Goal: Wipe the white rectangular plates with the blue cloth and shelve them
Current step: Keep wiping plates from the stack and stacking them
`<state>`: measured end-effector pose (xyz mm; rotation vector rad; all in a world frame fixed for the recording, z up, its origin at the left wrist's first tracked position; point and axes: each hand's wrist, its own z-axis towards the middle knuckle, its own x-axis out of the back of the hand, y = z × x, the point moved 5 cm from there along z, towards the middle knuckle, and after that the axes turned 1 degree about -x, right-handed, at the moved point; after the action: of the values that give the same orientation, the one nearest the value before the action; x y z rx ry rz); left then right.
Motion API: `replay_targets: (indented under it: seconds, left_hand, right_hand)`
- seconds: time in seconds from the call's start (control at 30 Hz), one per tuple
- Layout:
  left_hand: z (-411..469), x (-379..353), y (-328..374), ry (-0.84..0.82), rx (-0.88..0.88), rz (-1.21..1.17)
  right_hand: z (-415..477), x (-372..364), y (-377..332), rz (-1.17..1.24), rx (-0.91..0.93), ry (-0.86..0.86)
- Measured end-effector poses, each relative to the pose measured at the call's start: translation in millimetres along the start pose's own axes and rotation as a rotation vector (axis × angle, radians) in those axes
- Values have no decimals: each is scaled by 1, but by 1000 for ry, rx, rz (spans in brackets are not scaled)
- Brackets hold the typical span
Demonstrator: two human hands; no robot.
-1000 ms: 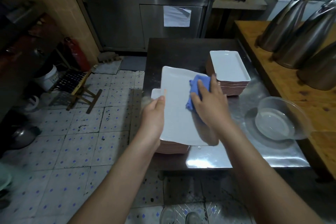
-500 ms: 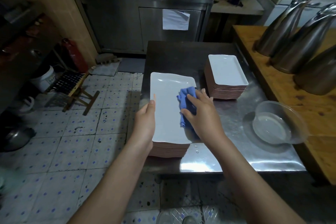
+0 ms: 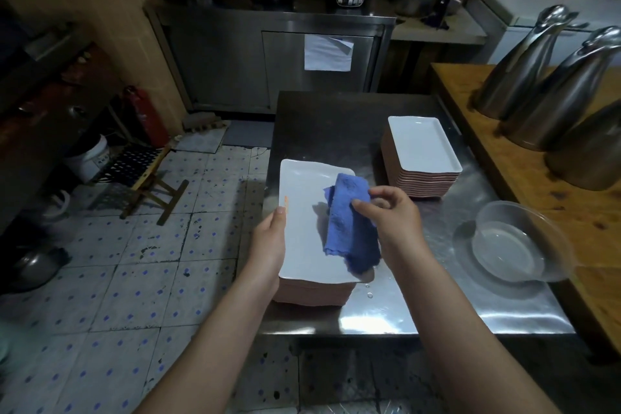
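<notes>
A white rectangular plate (image 3: 302,212) lies on top of a near stack of plates with brown undersides on the steel table (image 3: 420,306). My left hand (image 3: 270,239) grips the top plate's left edge, thumb on the rim. My right hand (image 3: 389,217) pinches the blue cloth (image 3: 349,228), which hangs folded over the plate's right half, lifted a little. A second stack of the same plates (image 3: 421,151) stands further back and to the right.
A clear plastic bowl (image 3: 510,242) holding water sits at the table's right. Steel jugs (image 3: 554,94) stand on the wooden counter beyond it. A steel cabinet (image 3: 268,57) with cookers lies behind. A folding stool (image 3: 144,171) and a red extinguisher (image 3: 144,114) are on the tiled floor, left.
The top plate, tilted up a second ago, now lies flat on the near stack. My right hand stopped pressing the cloth and lifted it by its upper part.
</notes>
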<state>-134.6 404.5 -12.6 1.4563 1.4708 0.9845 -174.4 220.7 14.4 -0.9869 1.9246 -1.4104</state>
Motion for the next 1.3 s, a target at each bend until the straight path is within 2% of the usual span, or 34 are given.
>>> replay_targets:
  seconds: [0.13, 0.23, 0.53, 0.67, 0.77, 0.83, 1.17, 1.3]
  left_hand:
    - [8, 2, -5, -9, -9, 62]
    - [15, 4, -9, -15, -17, 73]
    - [28, 10, -30, 50, 6, 152]
    - [32, 17, -24, 151, -167, 574]
    - [33, 19, -20, 222, -257, 668]
    - [35, 19, -22, 237, -266, 676]
    - [51, 16, -40, 97, -178, 651]
    - [58, 18, -32, 120, -151, 554]
  right_hand:
    - [3, -2, 4, 350, -210, -106]
    - [3, -1, 9, 422, -297, -155]
    - [7, 3, 20, 420, -353, -203]
    - [8, 3, 23, 436, -348, -188]
    - [11, 3, 27, 441, -349, -184]
    - [13, 2, 30, 442, -353, -184]
    - [25, -1, 36, 383, -337, -171]
    - [30, 8, 34, 329, -295, -168]
